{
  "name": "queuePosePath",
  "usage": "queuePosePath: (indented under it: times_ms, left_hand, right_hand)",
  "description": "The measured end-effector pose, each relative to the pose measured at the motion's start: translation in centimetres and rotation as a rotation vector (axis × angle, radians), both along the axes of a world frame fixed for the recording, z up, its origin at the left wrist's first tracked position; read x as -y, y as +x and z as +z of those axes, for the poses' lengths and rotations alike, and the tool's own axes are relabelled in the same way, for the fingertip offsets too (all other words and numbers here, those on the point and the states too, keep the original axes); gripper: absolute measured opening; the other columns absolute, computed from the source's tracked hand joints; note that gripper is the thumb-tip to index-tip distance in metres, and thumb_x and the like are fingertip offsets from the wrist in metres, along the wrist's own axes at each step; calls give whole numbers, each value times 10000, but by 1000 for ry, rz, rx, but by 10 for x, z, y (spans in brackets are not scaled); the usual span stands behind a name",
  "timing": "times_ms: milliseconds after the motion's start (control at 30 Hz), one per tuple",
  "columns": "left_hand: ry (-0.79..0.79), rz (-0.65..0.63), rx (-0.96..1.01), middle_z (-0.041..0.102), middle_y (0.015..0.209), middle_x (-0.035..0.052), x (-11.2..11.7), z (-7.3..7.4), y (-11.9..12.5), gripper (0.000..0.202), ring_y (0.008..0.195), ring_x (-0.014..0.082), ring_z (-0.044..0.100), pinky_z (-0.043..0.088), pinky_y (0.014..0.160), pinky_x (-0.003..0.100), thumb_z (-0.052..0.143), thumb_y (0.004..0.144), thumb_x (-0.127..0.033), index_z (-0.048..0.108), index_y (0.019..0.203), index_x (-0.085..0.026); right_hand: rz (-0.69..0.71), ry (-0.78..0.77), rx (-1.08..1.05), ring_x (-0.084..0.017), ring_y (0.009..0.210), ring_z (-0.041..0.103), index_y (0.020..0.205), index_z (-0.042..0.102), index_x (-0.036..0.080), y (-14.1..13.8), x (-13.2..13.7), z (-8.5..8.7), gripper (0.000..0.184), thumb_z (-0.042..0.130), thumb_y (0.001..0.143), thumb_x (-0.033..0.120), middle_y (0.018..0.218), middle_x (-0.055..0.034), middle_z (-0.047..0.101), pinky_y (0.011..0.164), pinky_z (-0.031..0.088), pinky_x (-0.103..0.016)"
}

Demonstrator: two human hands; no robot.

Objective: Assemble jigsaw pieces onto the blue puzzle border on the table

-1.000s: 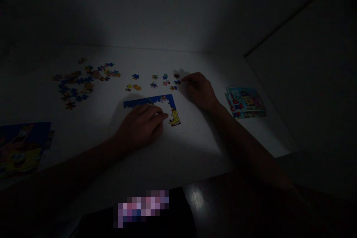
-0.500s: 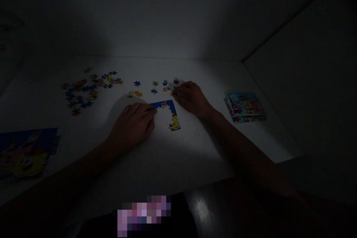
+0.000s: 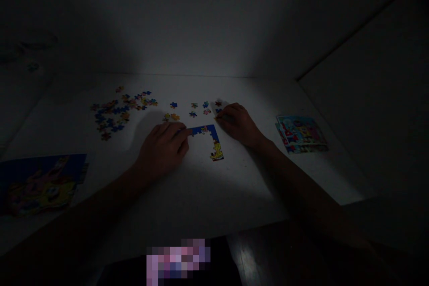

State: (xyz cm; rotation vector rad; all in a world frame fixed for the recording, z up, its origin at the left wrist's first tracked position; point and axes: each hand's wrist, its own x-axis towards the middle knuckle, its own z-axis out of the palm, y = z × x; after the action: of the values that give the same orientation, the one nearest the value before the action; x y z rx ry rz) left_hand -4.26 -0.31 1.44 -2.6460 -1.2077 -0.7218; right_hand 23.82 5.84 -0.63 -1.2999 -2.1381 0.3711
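A corner-shaped strip of joined jigsaw pieces [image 3: 217, 147] lies on the white table, blue along its top and yellow down its right side. My left hand [image 3: 165, 146] rests at the strip's left end, its fingers bent and pressed onto it, hiding that end. My right hand [image 3: 240, 124] is just beyond the strip's top right corner, fingertips pinched on a small jigsaw piece [image 3: 216, 118], mostly covered. Close by its fingers lie a dark red piece [image 3: 218, 103] and a pink piece [image 3: 207, 111].
Loose jigsaw pieces [image 3: 112, 116] lie scattered at the back left. Several others, including a blue piece [image 3: 173, 105], sit in the middle. A cartoon picture sheet [image 3: 53, 183] is at the left, stacked picture cards [image 3: 301, 132] at the right. A wall [image 3: 201, 31] rises behind the table.
The view has shifted slightly, so the table's contents appear a little farther right and lower. Both hands stay in nearly the same places beside the strip and the loose pieces.
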Motion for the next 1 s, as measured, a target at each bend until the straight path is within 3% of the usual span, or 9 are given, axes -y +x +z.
queuePosePath:
  times_ms: [133,233,367,533,767,867,1000]
  left_hand:
    - [2,203,87,700,1160,118,-31,-9,-29,314,1089,292,659,555,936,463,491,959,-237,684,1205,-206]
    - [-49,222,74,681,1198,121,-45,-18,-43,328,1103,297,645,543,952,465,510,960,-314,678,1224,-217]
    - [-138,216,31,668,1212,134,-45,-19,-42,327,1138,321,628,510,994,519,473,979,-323,701,1183,-207]
    - [-293,303,31,640,1253,120,-44,-11,-37,336,1224,310,591,447,1102,483,472,989,-340,697,1202,-209]
    - [-412,305,153,624,1298,53,-49,-10,-39,320,1303,263,533,368,1189,443,524,977,-359,670,1225,-220]
    - [-449,319,179,586,1356,50,-48,-8,-37,387,1351,281,485,337,1201,488,523,970,-354,629,1298,-177]
    - [-452,310,165,583,1359,51,-46,-6,-35,373,1348,274,480,302,1213,498,479,976,-379,666,1238,-191]
  right_hand:
    - [15,23,4,-316,1026,636,938,706,230,0,1,0,148,621,904,346,993,-114,700,928,502,-536]
    - [-6,38,-6,-318,1044,629,955,705,225,-1,3,0,146,626,898,334,1020,-126,698,942,492,-532]
    - [40,43,-48,-292,1057,625,962,695,237,-3,6,4,128,621,891,313,1032,-100,687,960,492,-502]
    - [208,-54,-70,-252,1037,623,1025,699,236,-9,13,11,202,644,898,383,1048,-68,681,939,512,-461]
    - [371,-166,4,-313,1322,498,1257,652,288,-12,21,16,546,708,840,636,1303,-71,621,1174,328,-539]
    - [400,-283,19,-346,1422,406,1374,581,308,-8,21,19,771,713,761,756,1424,-79,548,1222,259,-565]
    - [422,-380,60,-387,1485,316,1438,526,329,-4,21,24,927,755,673,800,1528,-81,460,1243,188,-616]
